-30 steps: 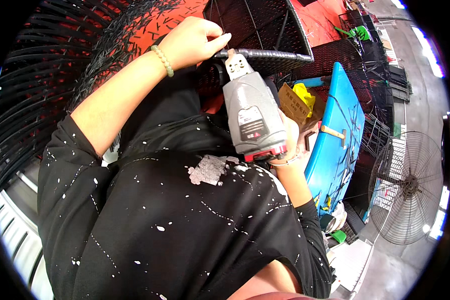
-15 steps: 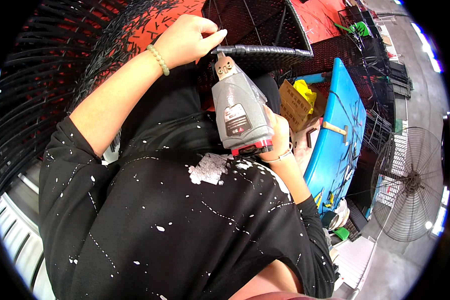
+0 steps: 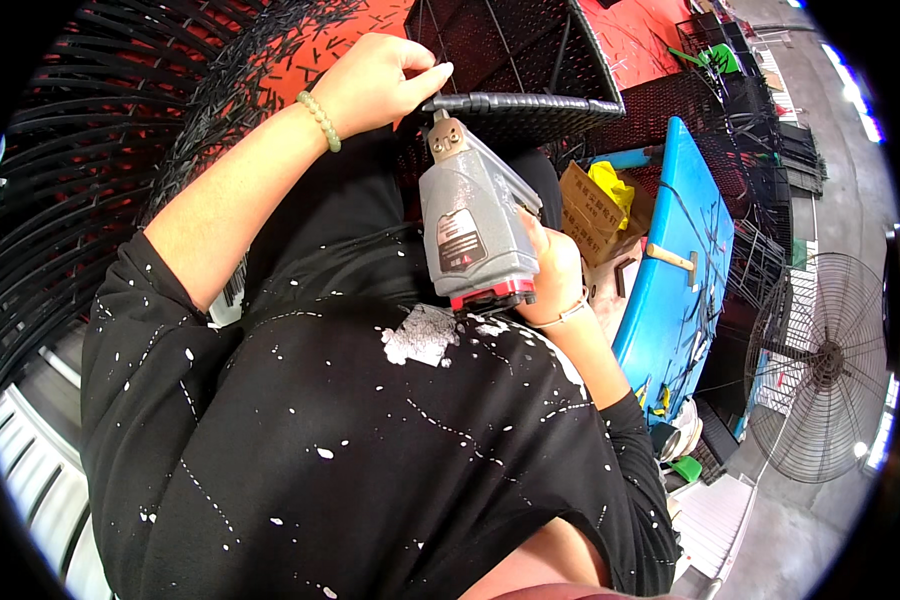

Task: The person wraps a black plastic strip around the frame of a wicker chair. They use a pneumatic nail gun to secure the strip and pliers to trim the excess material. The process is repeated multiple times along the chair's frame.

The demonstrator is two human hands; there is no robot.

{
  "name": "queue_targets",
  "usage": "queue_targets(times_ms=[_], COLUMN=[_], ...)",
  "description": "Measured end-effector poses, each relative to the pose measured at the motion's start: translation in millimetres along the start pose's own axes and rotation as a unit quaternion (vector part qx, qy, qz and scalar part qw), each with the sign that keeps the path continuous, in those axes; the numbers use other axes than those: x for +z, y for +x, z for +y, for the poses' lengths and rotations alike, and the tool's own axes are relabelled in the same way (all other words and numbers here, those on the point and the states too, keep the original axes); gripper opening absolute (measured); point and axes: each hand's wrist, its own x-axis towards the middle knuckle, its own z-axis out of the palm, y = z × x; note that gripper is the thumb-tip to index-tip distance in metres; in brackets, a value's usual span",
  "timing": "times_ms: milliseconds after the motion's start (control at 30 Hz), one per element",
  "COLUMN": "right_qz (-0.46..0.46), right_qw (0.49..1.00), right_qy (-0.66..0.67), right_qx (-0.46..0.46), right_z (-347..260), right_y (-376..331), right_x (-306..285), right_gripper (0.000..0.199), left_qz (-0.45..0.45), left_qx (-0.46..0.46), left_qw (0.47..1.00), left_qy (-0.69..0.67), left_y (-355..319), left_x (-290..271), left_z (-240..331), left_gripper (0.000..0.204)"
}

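Note:
A black woven rattan piece (image 3: 530, 50) with a wrapped edge bar (image 3: 530, 104) lies at the top, over my knees. At the left end of that bar, my left hand (image 3: 385, 85) is closed with thumb and forefinger brought together. What lies in the pinch is too small to make out. My right hand (image 3: 555, 265) grips a grey nail gun (image 3: 475, 220) with a red-trimmed end, and its handle is mostly hidden behind the body. The gun's metal nose (image 3: 444, 135) points up at the bar's left end, right beside my left thumb.
Curved black strands (image 3: 90, 130) fill the left side. Short black offcuts litter a red surface (image 3: 310, 45). To the right, a cardboard box (image 3: 595, 220) with a yellow bag (image 3: 610, 190) stands beside a blue board (image 3: 675, 260) bearing a hammer (image 3: 670, 257). Farther right is a large fan (image 3: 825, 365).
The nail gun has shifted slightly left, its nose now closer under the bar's left end. My left hand has barely moved.

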Motion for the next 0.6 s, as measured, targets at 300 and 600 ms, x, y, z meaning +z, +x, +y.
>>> queue_targets(times_ms=[300,600], right_qz=[-0.001,-0.002], right_qw=[1.0,1.0], right_qy=[0.005,0.029], right_qx=[0.008,0.006], right_z=[-1,-1], right_y=[-2,-4], right_x=[6,9], right_gripper=[0.065,0.067], left_qz=[0.007,0.005], left_qx=[0.007,0.007], left_qw=[1.0,1.0], left_qy=[-0.002,0.001], left_y=[0,0], left_x=[1,-1], left_z=[-2,1], left_gripper=[0.037,0.038])
